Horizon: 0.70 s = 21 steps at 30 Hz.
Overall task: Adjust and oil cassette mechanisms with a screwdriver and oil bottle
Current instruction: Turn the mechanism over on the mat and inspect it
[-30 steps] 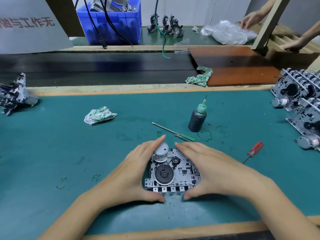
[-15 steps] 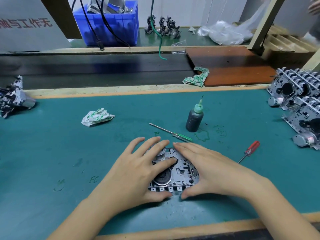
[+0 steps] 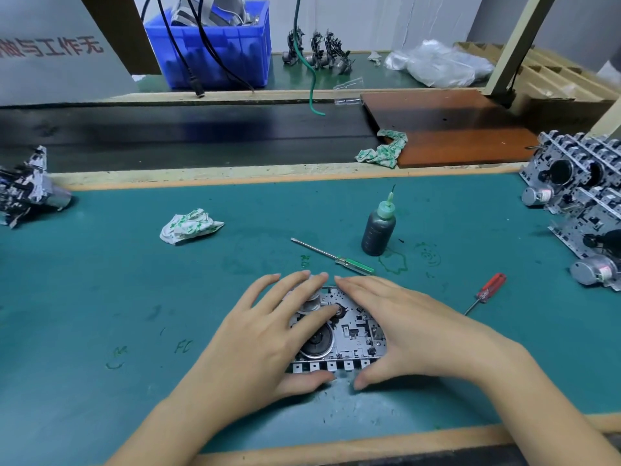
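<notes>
Metal cassette mechanism (image 3: 349, 334) lies flat on the teal worktop (image 3: 100, 297) between both hands, left hand (image 3: 265, 334) with straight fingers pressing its reel hub, right hand (image 3: 403, 334) relaxed along its edge; best keep it steadied before reaching for the green-handled screwdriver (image 3: 336, 257) or oil bottle (image 3: 378, 232) just beyond.

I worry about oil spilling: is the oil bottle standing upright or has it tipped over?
Upright. The oil bottle stands on its base on the green mat, its needle tip pointing up; neither hand touches it.
</notes>
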Motion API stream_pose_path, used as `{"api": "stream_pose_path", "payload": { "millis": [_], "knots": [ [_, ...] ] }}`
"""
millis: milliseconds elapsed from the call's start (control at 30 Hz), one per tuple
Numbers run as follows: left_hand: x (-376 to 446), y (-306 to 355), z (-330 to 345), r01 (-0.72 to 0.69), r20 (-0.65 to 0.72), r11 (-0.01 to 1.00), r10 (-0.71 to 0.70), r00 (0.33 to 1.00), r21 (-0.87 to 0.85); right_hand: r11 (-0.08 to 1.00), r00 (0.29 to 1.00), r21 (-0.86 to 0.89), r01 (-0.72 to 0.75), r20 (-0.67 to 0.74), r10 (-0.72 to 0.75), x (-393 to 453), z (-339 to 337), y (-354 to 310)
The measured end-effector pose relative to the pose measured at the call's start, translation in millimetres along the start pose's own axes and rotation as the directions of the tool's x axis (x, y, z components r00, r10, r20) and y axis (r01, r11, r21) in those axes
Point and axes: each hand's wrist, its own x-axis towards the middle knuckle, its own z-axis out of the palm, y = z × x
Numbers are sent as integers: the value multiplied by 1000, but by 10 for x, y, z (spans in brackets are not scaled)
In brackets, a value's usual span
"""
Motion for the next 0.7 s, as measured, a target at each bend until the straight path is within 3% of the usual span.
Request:
{"api": "stream_pose_path", "payload": {
  "millis": [167,267,433,567,633,700],
  "knots": [
    [-32,-41,24,70,-50,981,-80,996,-180,999,1000,-40,6,12,-5,34,-15,-9],
    [-44,-64,49,133,-18,919,-151,988,-372,999,1000,-36,1,2,0,34,-1,-2],
    [15,-108,128,367,154,613,-373,915,-700,992,995,-127,3,-102,-16,48,6,-29],
    [68,-118,111,360,163,483,-403,901,-798,986,985,-163,-18,-171,-11,51,-35,-50],
    [89,-141,62,315,185,277,-411,893,-908,996,981,-88,-24,-192,7,32,-65,-60],
    [123,-206,34,258,247,-44,-478,843,-965,992,986,128,7,-168,14,25,-105,-60]
  ]
}}
